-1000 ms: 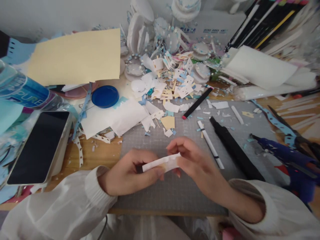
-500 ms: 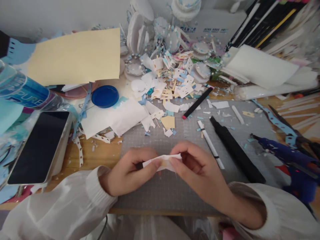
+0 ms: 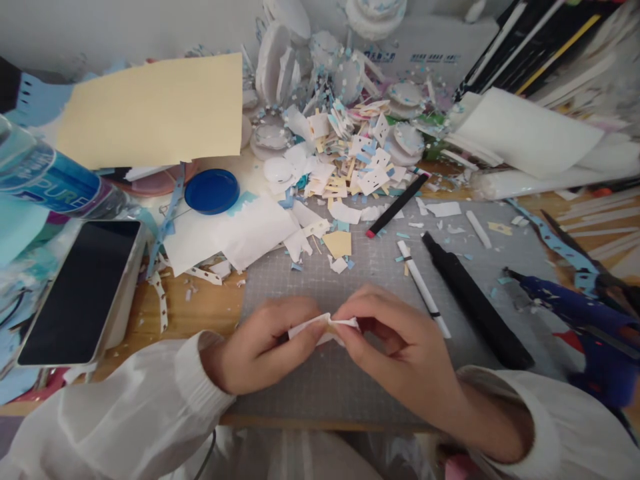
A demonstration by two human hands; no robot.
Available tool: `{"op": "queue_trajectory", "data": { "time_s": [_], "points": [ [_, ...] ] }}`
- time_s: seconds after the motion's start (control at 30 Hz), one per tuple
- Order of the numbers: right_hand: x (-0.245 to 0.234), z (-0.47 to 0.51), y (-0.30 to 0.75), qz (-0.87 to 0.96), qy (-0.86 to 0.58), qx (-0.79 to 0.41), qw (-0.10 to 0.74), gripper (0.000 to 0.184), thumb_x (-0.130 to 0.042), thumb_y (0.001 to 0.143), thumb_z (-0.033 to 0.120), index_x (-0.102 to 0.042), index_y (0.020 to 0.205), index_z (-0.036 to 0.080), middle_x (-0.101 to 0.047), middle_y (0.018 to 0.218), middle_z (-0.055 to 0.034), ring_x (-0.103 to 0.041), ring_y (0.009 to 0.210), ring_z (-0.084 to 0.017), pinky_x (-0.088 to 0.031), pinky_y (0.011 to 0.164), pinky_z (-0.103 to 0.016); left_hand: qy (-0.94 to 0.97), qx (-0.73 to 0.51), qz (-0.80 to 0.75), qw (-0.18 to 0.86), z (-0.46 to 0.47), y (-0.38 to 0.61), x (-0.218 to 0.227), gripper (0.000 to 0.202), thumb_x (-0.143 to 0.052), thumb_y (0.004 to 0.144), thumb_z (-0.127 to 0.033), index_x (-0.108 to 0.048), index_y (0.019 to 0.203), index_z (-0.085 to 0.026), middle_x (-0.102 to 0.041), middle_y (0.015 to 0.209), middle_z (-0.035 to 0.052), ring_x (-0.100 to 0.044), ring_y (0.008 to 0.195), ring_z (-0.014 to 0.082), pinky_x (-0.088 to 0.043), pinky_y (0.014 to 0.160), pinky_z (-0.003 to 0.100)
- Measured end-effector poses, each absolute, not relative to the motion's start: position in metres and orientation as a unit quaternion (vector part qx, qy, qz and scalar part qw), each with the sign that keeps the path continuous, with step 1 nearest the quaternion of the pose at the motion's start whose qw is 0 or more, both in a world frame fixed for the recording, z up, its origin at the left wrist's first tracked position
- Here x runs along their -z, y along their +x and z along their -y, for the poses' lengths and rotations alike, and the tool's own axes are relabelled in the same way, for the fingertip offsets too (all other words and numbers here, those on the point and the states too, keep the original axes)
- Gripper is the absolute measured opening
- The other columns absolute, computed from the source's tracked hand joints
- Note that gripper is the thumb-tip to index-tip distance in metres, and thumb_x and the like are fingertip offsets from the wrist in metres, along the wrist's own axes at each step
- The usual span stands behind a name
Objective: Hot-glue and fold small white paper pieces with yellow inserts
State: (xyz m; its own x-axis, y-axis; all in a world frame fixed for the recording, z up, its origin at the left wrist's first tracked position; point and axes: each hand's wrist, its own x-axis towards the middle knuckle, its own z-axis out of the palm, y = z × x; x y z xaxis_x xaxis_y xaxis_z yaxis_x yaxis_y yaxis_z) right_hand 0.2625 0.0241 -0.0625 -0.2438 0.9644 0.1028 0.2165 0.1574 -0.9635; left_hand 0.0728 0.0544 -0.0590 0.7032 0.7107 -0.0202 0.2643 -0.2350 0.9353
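Observation:
Both hands meet over a grey cutting mat (image 3: 350,380) at the near edge of the desk. My left hand (image 3: 265,347) and my right hand (image 3: 395,350) each pinch one end of a small white paper strip (image 3: 320,325), fingertips nearly touching in the middle. The strip is bent or creased between them. Just right of my right hand lie a thin white stick (image 3: 424,288) and a long black tool (image 3: 473,300).
A heap of white, blue and tan paper scraps (image 3: 350,160) fills the back centre. At left are a yellow sheet (image 3: 150,110), a blue lid (image 3: 212,191), a water bottle (image 3: 50,183) and a tablet (image 3: 80,290). A blue glue gun (image 3: 575,313) lies at right.
My hands have drawn closer together and the strip, straight and longer a second ago, is now bent and mostly covered by my fingertips.

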Motion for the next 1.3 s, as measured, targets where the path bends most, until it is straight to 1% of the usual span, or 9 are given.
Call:
{"op": "queue_trajectory", "data": {
  "time_s": [0.17,0.37,0.5,0.67,0.8,0.93,1.13,1.23,1.3],
  "points": [
    [0.0615,-0.0252,0.2633,0.663,-0.458,-0.442,0.395,0.008,-0.058,0.085,0.016,-0.061,0.080,0.022,-0.057,0.070,0.0007,-0.052,0.062,-0.011,-0.042,0.054,-0.024,0.770,-0.211,-0.282,0.532,-0.0563,0.0721,0.0595,0.026,-0.035,0.096,-0.021,-0.049,0.075,-0.017,-0.047,0.066,-0.0019,-0.044,0.059,0.0102,-0.037,0.056,0.022],
    [0.0632,-0.0250,0.2647,0.680,-0.446,-0.439,0.383,0.008,-0.056,0.085,0.014,-0.060,0.082,0.021,-0.057,0.074,0.0004,-0.052,0.065,-0.011,-0.043,0.057,-0.024,0.780,-0.214,-0.290,0.511,-0.0563,0.0739,0.0589,0.024,-0.038,0.095,-0.016,-0.044,0.072,-0.018,-0.043,0.065,-0.0036,-0.043,0.058,0.0098,-0.036,0.059,0.023],
    [0.0634,-0.0250,0.2647,0.682,-0.443,-0.443,0.377,0.006,-0.058,0.084,0.016,-0.058,0.086,0.022,-0.058,0.074,0.0004,-0.053,0.066,-0.012,-0.045,0.061,-0.026,0.779,-0.202,-0.283,0.521,-0.0570,0.0744,0.0575,0.022,-0.036,0.095,-0.018,-0.046,0.076,-0.017,-0.048,0.068,-0.0015,-0.045,0.061,0.0109,-0.037,0.061,0.023],
    [0.0593,-0.0246,0.2651,0.684,-0.406,-0.451,0.406,0.013,-0.055,0.083,0.012,-0.059,0.092,0.020,-0.059,0.077,-0.0015,-0.053,0.068,-0.012,-0.045,0.062,-0.026,0.771,-0.203,-0.282,0.533,-0.0571,0.0721,0.0584,0.023,-0.035,0.097,-0.022,-0.050,0.080,-0.017,-0.051,0.069,-0.0004,-0.048,0.062,0.0115,-0.039,0.061,0.023],
    [0.0586,-0.0252,0.2654,0.697,-0.369,-0.459,0.409,0.022,-0.055,0.081,0.010,-0.060,0.101,0.018,-0.060,0.081,-0.0031,-0.053,0.071,-0.013,-0.045,0.063,-0.027,0.752,-0.203,-0.276,0.563,-0.0560,0.0711,0.0599,0.030,-0.033,0.098,-0.031,-0.053,0.082,-0.016,-0.056,0.072,0.0021,-0.053,0.068,0.0140,-0.043,0.065,0.024],
    [0.0605,-0.0268,0.2650,0.696,-0.366,-0.462,0.409,0.022,-0.055,0.080,0.011,-0.060,0.101,0.017,-0.059,0.081,-0.0035,-0.053,0.071,-0.013,-0.046,0.062,-0.028,0.710,-0.183,-0.307,0.607,-0.0552,0.0707,0.0576,0.034,-0.033,0.097,-0.036,-0.054,0.081,-0.016,-0.055,0.071,0.0012,-0.051,0.067,0.0135,-0.043,0.063,0.024],
    [0.0609,-0.0268,0.2678,0.695,-0.373,-0.469,0.398,0.031,-0.054,0.080,0.012,-0.058,0.111,0.018,-0.058,0.086,-0.0039,-0.054,0.076,-0.015,-0.047,0.065,-0.029,0.607,-0.163,-0.314,0.711,-0.0551,0.0680,0.0575,0.026,-0.039,0.092,-0.035,-0.055,0.090,-0.016,-0.052,0.072,-0.0002,-0.048,0.063,0.0129,-0.042,0.059,0.024],
    [0.0614,-0.0259,0.2698,0.687,-0.385,-0.452,0.420,0.034,-0.055,0.080,0.010,-0.055,0.112,0.022,-0.057,0.093,-0.0038,-0.055,0.084,-0.016,-0.049,0.069,-0.029,0.575,-0.168,-0.329,0.729,-0.0548,0.0682,0.0583,0.026,-0.038,0.092,-0.034,-0.054,0.087,-0.015,-0.049,0.069,-0.0006,-0.046,0.062,0.0127,-0.041,0.059,0.025],
    [0.0620,-0.0256,0.2709,0.675,-0.401,-0.442,0.435,0.033,-0.056,0.080,0.008,-0.054,0.109,0.024,-0.056,0.094,-0.0027,-0.054,0.086,-0.015,-0.048,0.069,-0.027,0.566,-0.166,-0.341,0.731,-0.0547,0.0689,0.0580,0.026,-0.038,0.092,-0.034,-0.053,0.082,-0.015,-0.048,0.068,-0.0009,-0.046,0.062,0.0127,-0.040,0.060,0.026]
  ]
}}
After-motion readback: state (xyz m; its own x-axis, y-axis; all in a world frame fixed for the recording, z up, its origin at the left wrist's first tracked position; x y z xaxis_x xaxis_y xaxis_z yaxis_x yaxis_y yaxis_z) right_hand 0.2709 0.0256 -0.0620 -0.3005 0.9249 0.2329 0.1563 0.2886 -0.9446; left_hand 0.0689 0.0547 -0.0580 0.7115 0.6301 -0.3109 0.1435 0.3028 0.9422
